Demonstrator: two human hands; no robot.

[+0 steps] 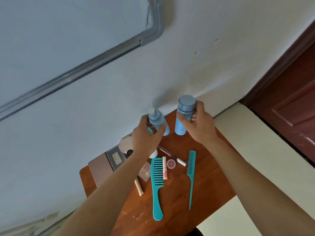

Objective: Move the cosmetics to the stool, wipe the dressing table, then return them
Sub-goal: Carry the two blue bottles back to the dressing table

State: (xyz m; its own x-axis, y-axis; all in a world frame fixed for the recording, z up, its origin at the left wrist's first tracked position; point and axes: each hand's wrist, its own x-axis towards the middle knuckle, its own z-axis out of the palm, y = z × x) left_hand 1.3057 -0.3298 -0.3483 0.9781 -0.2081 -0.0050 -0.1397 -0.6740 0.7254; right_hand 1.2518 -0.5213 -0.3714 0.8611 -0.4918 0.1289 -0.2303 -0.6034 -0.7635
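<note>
Left hand (146,138) grips pump bottle (156,120), right hand (199,126) grips capped bottle (185,114): 2 blue bottles, both at the back of the counter (204,176). Nearer: 2 teal combs, wide-tooth comb (157,186) left, tail comb (191,174) right.

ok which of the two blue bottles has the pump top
The pump bottle is in the left hand, white nozzle sticking up. The capped bottle in the right hand has a flat blue lid.
</note>
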